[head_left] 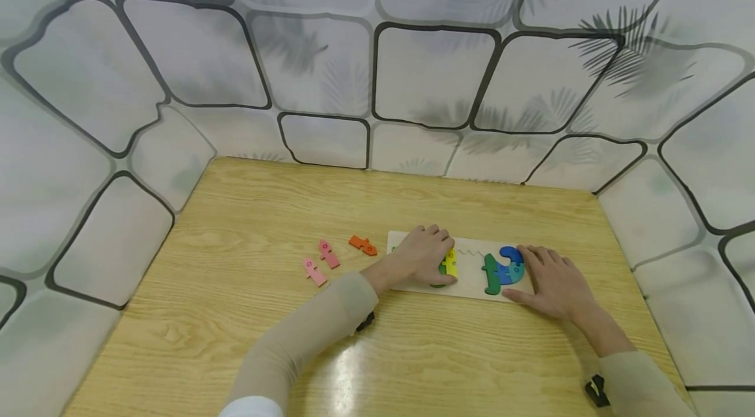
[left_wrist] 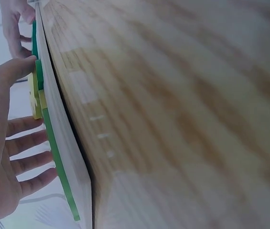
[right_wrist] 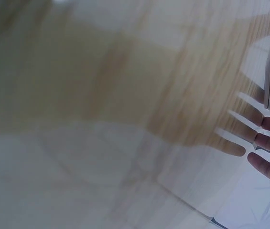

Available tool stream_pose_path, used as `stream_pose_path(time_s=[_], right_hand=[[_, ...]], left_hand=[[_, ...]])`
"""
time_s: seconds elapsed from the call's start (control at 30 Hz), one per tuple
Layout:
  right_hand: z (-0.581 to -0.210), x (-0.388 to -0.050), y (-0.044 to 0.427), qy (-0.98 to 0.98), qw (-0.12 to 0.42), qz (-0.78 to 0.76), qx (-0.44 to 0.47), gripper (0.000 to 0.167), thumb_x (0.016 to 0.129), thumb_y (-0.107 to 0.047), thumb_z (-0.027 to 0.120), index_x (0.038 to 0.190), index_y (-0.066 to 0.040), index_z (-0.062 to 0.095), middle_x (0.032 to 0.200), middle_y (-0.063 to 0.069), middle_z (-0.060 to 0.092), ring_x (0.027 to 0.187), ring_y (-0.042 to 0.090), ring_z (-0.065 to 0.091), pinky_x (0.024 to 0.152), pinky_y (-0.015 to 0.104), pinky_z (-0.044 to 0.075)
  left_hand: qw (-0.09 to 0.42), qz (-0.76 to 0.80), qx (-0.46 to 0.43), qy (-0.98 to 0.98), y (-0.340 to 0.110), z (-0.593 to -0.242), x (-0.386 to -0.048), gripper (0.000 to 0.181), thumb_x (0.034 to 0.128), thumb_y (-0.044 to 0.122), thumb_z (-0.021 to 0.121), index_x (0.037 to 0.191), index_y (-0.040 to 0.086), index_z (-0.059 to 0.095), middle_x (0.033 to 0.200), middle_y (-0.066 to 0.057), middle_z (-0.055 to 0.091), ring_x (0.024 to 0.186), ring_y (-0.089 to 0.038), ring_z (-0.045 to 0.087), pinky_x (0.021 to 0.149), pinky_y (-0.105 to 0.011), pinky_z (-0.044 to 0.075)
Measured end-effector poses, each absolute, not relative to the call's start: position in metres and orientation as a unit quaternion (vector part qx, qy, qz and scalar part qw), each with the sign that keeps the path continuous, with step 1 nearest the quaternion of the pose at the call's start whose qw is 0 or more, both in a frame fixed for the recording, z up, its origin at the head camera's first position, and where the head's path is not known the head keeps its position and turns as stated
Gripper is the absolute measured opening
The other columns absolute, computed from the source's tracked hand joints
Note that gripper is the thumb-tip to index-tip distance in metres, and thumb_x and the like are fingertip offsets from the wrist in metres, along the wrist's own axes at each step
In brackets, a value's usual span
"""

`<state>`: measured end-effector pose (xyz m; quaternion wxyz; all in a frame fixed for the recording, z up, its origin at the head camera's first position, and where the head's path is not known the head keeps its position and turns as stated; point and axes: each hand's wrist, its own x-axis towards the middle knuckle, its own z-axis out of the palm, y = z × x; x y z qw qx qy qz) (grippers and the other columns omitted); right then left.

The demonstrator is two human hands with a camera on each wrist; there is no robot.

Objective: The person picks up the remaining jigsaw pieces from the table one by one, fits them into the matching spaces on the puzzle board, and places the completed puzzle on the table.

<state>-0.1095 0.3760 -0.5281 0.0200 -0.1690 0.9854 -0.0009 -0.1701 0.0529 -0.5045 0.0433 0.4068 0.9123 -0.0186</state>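
Observation:
A pale wooden puzzle board [head_left: 468, 287] lies on the table, its thick edge [left_wrist: 68, 124] visible in the left wrist view. My left hand [head_left: 420, 256] is over its left part and pinches a yellow puzzle piece [head_left: 451, 264] between thumb and forefinger. This yellow piece [left_wrist: 35, 98] stands above the board's surface beside green pieces [left_wrist: 60, 164]; the hand covers much of that area. At the right end, my right hand [head_left: 557, 282] rests against the board with fingers extended. Blue pieces [head_left: 513, 271] and a dark green piece [head_left: 491, 276] sit on the board near it.
Two pink pieces [head_left: 314, 271] [head_left: 329, 254] and an orange piece [head_left: 362, 245] lie loose left of the board. The wooden table [head_left: 248, 220] is bounded by patterned fabric walls [head_left: 436, 76] at the back and sides.

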Motion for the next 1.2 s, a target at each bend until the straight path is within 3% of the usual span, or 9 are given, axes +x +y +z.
stream_pose_path(time_s=[0.8,1.2], right_hand=[[-0.5261,-0.1085,0.3748,0.986,0.017,-0.005,-0.169,0.108,0.086,-0.079,0.065,0.159,-0.002,0.041,0.152,0.023,0.052,0.136,0.049,0.052,0.104,0.071,0.045],[-0.5259,-0.1091,0.3742,0.985,0.021,-0.003,-0.169,0.109,0.086,-0.079,0.064,0.159,-0.002,0.041,0.152,0.024,0.052,0.136,0.049,0.052,0.104,0.071,0.046]], left_hand=[[0.028,-0.015,0.416,0.909,0.0513,-0.5076,-0.1701,0.071,0.0941,0.076,0.056,0.134,0.018,0.063,0.139,-0.001,0.06,0.118,-0.018,0.06,0.091,-0.032,0.051],[0.035,-0.013,0.414,0.91,0.051,-0.5065,-0.1699,0.071,0.094,0.077,0.056,0.133,0.018,0.064,0.139,-0.001,0.06,0.118,-0.018,0.059,0.092,-0.032,0.051]])
